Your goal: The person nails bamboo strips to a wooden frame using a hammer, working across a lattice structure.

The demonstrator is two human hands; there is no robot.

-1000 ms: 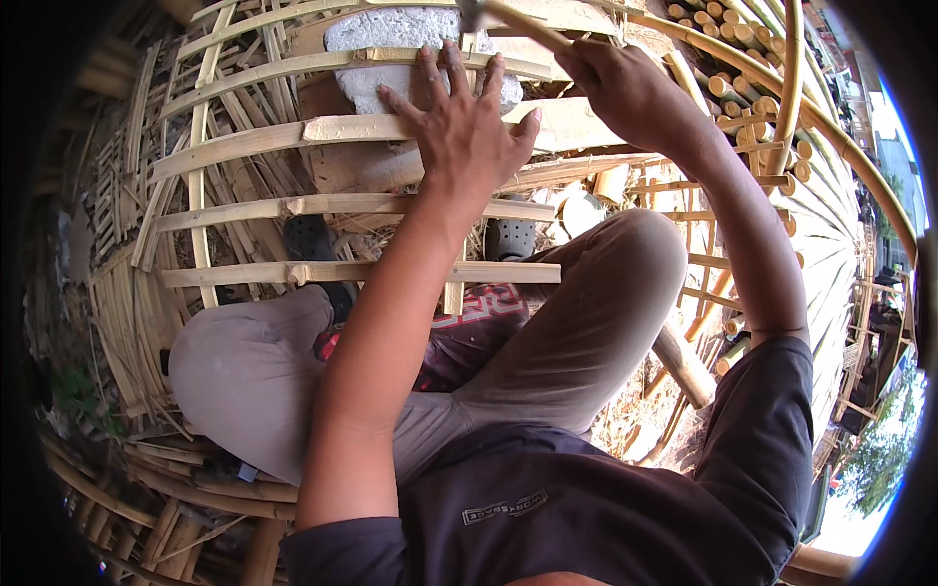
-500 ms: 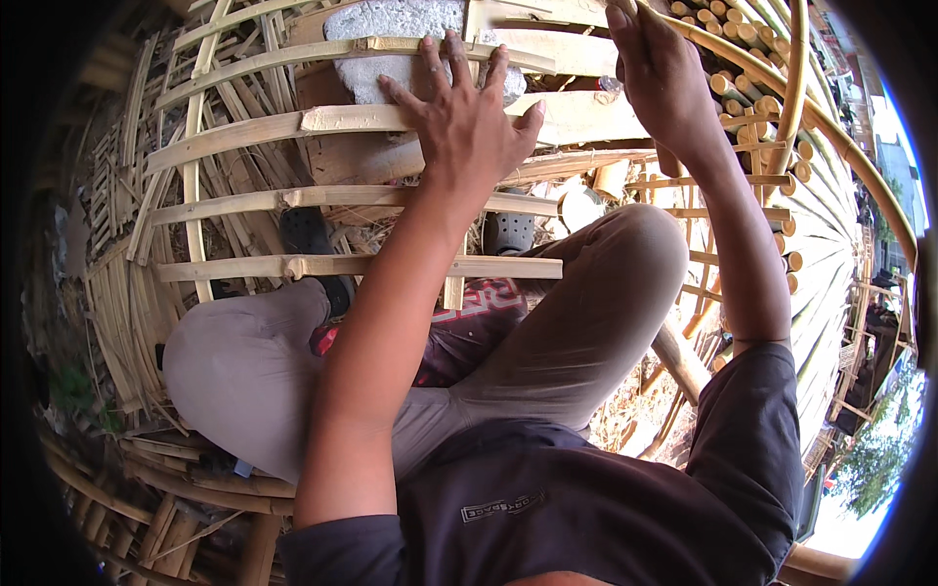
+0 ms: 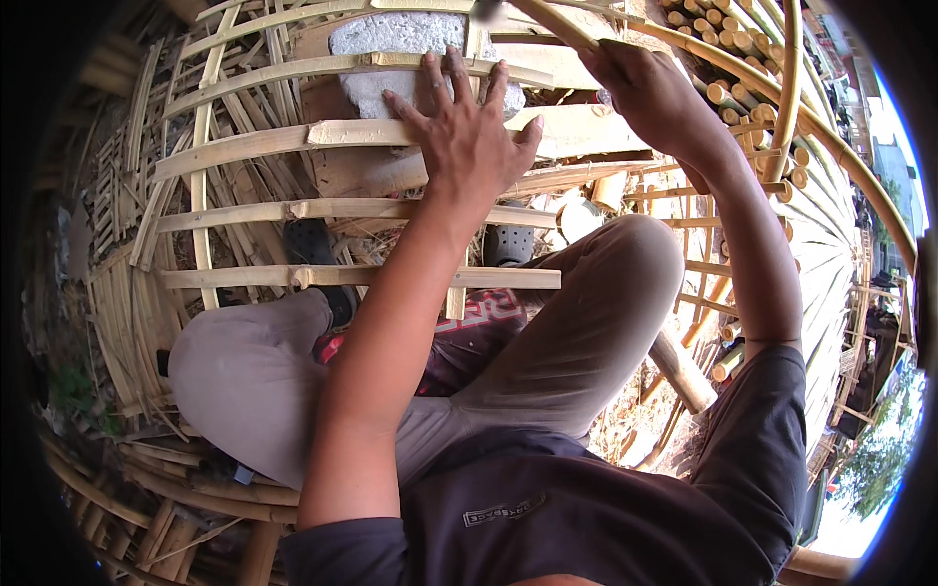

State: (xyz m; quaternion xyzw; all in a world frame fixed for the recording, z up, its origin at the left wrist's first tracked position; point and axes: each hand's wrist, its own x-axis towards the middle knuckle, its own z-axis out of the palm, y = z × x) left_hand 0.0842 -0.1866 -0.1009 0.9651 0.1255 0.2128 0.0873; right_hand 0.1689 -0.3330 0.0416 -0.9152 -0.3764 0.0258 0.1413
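My left hand (image 3: pixel 471 142) lies with fingers spread over the upper slats of a bamboo lattice (image 3: pixel 239 148), its fingertips on a slat above a pale rough stone block (image 3: pixel 401 37). The lattice is made of several split-bamboo slats crossed by thinner upright strips, and it spans above my legs. To the right, my right hand (image 3: pixel 650 98) is closed around the wooden handle of a hammer (image 3: pixel 553 23). The hammer's dark, blurred head is at the top edge, close to an upright strip beyond my left fingertips.
Cut bamboo poles (image 3: pixel 728 34) are stacked at the upper right, behind a curved bamboo rail (image 3: pixel 848 151). Loose split strips (image 3: pixel 122 332) cover the ground at left. My bent knees (image 3: pixel 625 283) and dark clogs (image 3: pixel 508 239) are beneath the lattice. A short bamboo piece (image 3: pixel 684 371) leans beside my right knee.
My right hand has moved slightly left and down, and more of the hammer's handle and head now shows. My left hand stays spread on the slats. The whole view has shifted slightly.
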